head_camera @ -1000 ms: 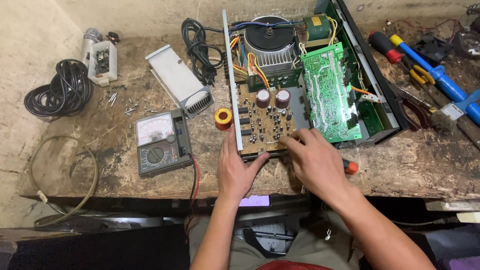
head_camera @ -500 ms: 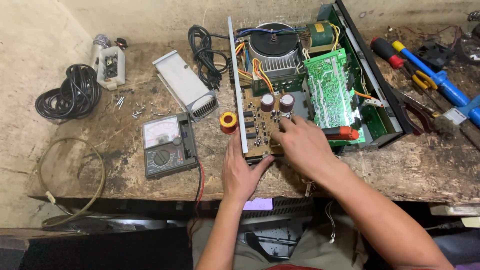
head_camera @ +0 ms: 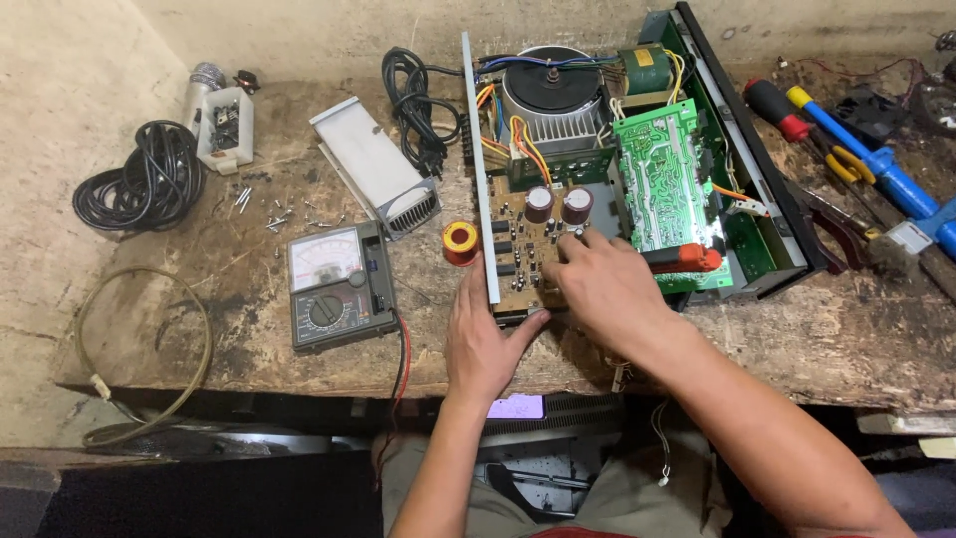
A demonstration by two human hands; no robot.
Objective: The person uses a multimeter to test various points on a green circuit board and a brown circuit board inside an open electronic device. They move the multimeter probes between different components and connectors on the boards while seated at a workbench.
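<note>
Left hand (head_camera: 485, 334): flat against the near end of the amp's grey side panel (head_camera: 480, 169), thumb hooked under the corner of the brown board (head_camera: 528, 249); fingers together, bracing, gripping nothing.
Right hand (head_camera: 602, 284): laid on top of the brown board at centre frame, fingers curled down among the parts beside the two capacitors (head_camera: 558, 204); whether they pinch anything, I cannot tell.
Board: sits at the near-left of the open amp (head_camera: 637, 169), just right of the side panel, its near edge at the worktop (head_camera: 249, 369) front.
Doing it well: in my view, keep the left hand steady on the edge so the board does not rock, and press on bare board, not on component legs.
In the way: orange and yellow wires (head_camera: 518, 144) run from the transformer (head_camera: 548, 90) down to the board; a red-handled tool (head_camera: 687, 259) lies just right of the right hand, over the green board (head_camera: 662, 184).
Around: solder reel (head_camera: 460, 242) just left of the panel; meter (head_camera: 334, 289) left of centre, its red lead (head_camera: 403, 349) trailing off the worktop edge near the left wrist.
Further out: white heat-sink block (head_camera: 373, 164) and screws (head_camera: 259, 204) upper left, black cable coil (head_camera: 144, 184) far left, screwdrivers (head_camera: 846, 139) upper right.
</note>
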